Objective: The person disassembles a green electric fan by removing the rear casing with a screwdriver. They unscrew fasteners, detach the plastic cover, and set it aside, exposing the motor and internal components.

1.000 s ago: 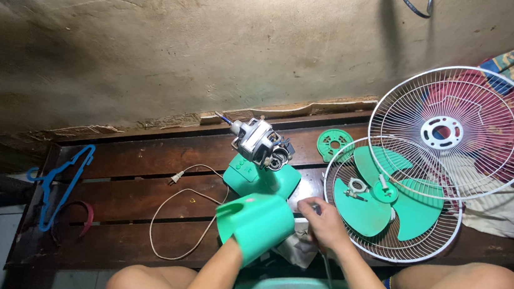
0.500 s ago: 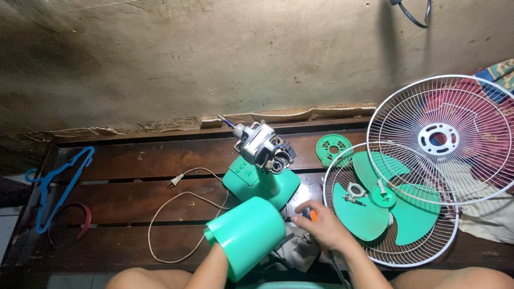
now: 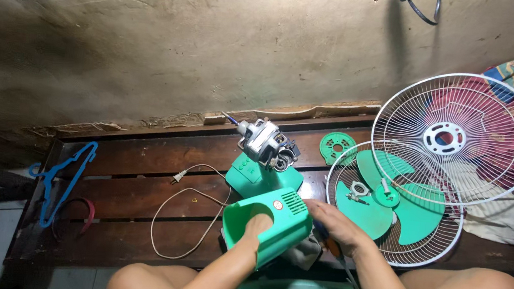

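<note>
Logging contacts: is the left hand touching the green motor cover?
Touching. The head view shows the left hand reaching inside the green motor cover, fingers against its inner wall.

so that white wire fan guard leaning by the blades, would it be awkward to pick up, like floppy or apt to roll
The white wire guard is probably light for its size, being thin spokes and open gaps. It likely flexes a little yet keeps its shape, given its ring rim. Round and propped against the lower guard, it could slide or roll if nudged.

motor cover (image 3: 274, 225): smooth green plastic, slight sheen
motor (image 3: 265, 140): bare shiny metal
fan guard (image 3: 456, 138): white coated wire
bench (image 3: 132, 198): dark worn wood
wall (image 3: 215, 52): rough matt plaster
</note>
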